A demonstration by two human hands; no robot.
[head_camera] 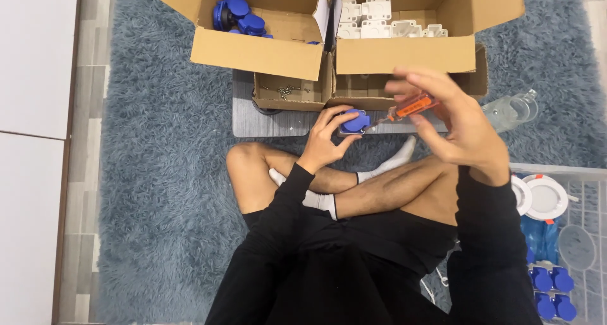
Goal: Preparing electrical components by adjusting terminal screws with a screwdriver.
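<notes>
Head view: socket part held on mat, screwdriver applied

Head camera looks down on a person seated cross-legged on a blue-grey shaggy rug (158,160). Left hand (325,138) is closed around a small grey box with a blue socket cover (355,122), holding it against the grey mat (265,119) just ahead of the knees. Right hand (452,119) holds an orange-handled screwdriver (410,107) with the fingers loosely curled and partly spread; the tip points left and meets the blue part. Hand is motion-blurred, so exact finger contact cannot be told.

Beyond the mat stand two open cardboard cartons: the left carton (256,53) holds blue covers, the right carton (404,53) holds white boxes. A small cardboard tray (291,97) carries screws. A white wire basket (569,236) at right contains round white fittings and blue parts.
</notes>
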